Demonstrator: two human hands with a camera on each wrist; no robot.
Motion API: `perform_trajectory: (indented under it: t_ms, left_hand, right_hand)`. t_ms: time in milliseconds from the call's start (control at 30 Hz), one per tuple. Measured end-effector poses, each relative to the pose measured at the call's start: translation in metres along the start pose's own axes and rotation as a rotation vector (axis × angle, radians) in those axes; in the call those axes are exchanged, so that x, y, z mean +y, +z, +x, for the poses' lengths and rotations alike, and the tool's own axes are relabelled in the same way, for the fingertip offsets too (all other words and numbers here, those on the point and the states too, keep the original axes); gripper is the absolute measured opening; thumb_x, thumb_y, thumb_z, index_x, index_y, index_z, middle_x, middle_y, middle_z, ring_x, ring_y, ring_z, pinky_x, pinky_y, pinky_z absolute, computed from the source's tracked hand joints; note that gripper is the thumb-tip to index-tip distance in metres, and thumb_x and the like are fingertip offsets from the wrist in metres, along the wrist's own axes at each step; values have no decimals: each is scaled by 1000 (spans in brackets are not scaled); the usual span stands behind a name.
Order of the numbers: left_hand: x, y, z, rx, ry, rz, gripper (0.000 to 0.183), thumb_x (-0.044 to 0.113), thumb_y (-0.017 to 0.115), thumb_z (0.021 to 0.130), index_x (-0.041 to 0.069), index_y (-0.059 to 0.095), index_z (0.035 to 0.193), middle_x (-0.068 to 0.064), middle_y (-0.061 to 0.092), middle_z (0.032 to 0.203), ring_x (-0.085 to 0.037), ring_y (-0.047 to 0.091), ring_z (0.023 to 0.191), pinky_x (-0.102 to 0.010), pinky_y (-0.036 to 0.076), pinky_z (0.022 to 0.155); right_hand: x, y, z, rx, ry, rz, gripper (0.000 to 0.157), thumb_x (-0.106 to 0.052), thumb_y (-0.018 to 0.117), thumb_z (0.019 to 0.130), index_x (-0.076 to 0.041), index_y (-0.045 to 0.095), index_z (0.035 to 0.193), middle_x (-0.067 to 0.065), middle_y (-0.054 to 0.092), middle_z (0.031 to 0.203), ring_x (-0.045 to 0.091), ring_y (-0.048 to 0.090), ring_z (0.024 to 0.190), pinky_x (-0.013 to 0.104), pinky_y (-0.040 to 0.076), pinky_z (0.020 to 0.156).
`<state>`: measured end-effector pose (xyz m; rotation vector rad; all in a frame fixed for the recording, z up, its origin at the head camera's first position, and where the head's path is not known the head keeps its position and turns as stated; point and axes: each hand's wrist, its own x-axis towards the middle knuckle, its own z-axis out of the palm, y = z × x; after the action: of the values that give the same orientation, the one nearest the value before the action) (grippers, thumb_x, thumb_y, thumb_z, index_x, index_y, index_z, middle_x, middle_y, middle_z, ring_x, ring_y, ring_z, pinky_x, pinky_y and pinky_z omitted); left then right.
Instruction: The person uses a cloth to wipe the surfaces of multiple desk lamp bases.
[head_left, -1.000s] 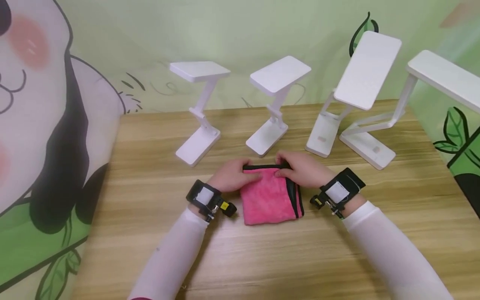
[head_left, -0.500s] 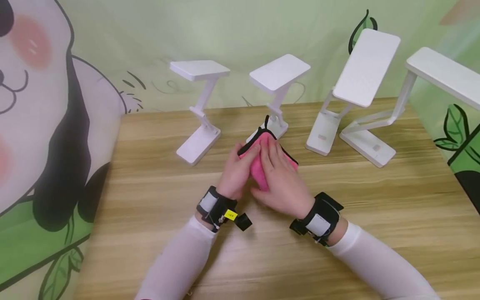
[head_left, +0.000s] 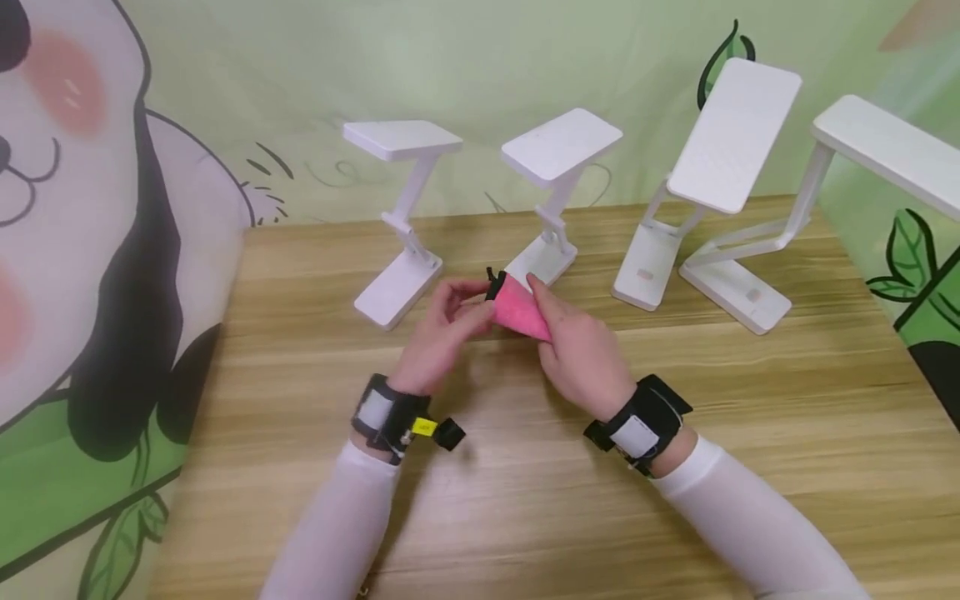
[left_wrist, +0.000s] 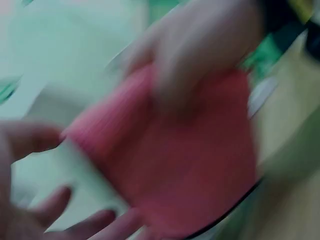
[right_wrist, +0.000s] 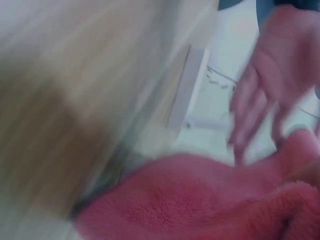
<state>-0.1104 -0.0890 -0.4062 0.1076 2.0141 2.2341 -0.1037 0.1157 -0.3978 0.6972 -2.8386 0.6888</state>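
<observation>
A pink plush cloth with black edging is held up, folded over, close above the wooden table. My right hand grips it at its right side, thumb against the near face. In the left wrist view that hand presses into the cloth, its fingertips hidden in the folds. My left hand is at the cloth's left edge, fingers spread and loosely bent. One fingertip reaches the cloth's corner in the left wrist view. The right wrist view, blurred, has the left hand with its fingers hanging loose beside the plush.
White folding desk lamps stand in a row at the back: one left of my hands, another right behind the cloth, and two to the right. A wall painted with a panda and leaves borders the wooden table.
The cloth has gone from lying flat to being lifted and folded over. Both hands first came together on it; then my left hand moved left, while the right kept its grip.
</observation>
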Motion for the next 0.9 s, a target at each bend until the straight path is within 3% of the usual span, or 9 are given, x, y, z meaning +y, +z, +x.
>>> perform_trajectory:
  t_ms: [67,200,267,333,433,600,767,900]
  left_hand:
    - [1,-32,4,44,25,86,39,16,66,95,-1,50,127,-15,59,126,-27,61,107,-45,54,89]
    - [-1,-86,22,250,36,259,43,20,66,95,2,49,130,-12,55,131,-26,56,114,-37,51,91]
    - [-3,-103,35,307,28,337,53,26,65,97,5,42,139,-10,48,141,-25,48,124,-39,45,100]
    - [-3,-114,46,297,19,411,65,35,62,98,10,31,149,-6,37,152,-22,38,134,-43,36,110]
    - [-2,-122,63,214,23,468,73,42,58,99,14,21,157,-4,27,160,-17,27,141,-43,26,116]
    - [3,-122,81,132,6,518,66,51,53,99,21,32,154,-6,38,154,-17,36,136,-47,28,114]
    - [4,-117,85,153,7,595,57,58,56,95,15,58,132,-7,62,128,-22,55,113,-49,43,98]
    - [2,-110,84,156,15,609,57,63,58,92,16,63,123,-5,67,117,-20,60,103,-43,48,87]
  right_hand:
    - [2,-4,0,30,-23,6,61,-2,60,86,-8,46,145,14,64,126,27,63,105,49,56,84]
    - [6,-11,4,88,-69,43,50,0,57,83,-10,59,132,8,69,110,21,65,89,44,57,77]
    - [8,-13,7,97,-57,75,46,-2,55,83,-12,62,127,6,69,100,18,63,79,41,57,70]
    - [9,-16,10,73,-26,118,42,-4,54,86,-11,62,126,6,67,91,18,60,69,38,54,63]
    - [13,-20,16,-6,55,187,29,-10,52,91,-10,62,118,6,61,75,18,55,60,35,49,54]
    - [26,-30,21,-114,185,250,19,-16,49,96,-9,60,110,9,57,70,20,55,56,35,45,48]
    - [36,-38,24,-103,265,277,21,-20,49,97,-11,62,111,10,62,75,21,58,58,37,47,52]
    - [37,-42,26,-19,263,273,18,-19,50,96,-11,63,106,10,61,76,22,57,61,38,46,55]
